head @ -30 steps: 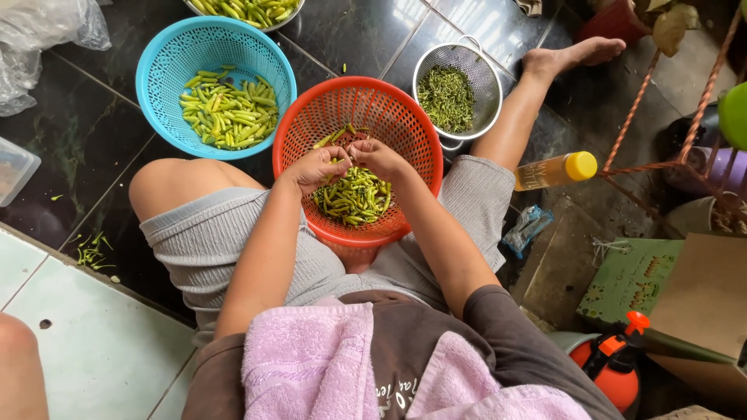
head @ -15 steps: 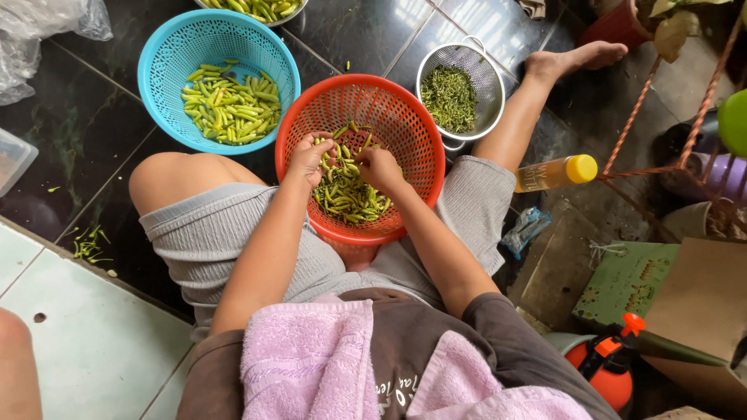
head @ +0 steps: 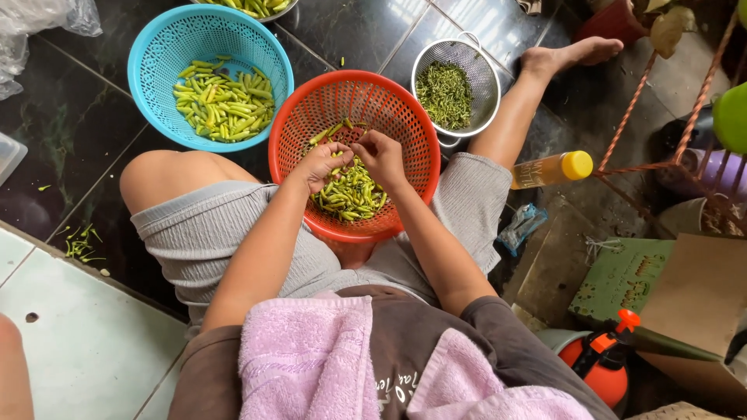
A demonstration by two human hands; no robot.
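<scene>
Green chilies (head: 352,194) in orange basket (head: 405,117) | L hand (head: 323,165) + R hand (head: 381,155) both pinching chilies

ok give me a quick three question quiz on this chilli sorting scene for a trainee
1. True or false: both hands are over the blue basket.
2. Which container holds the fine chopped-looking green bits? A) metal strainer B) orange basket C) blue basket
3. What lies beside the person's outstretched leg, near the knee?

Key
1. False: the left hand and right hand meet over the green chillies in the orange basket; the blue basket sits apart.
2. A, the metal strainer.
3. A bottle with a yellow cap, lying on its side.
</scene>
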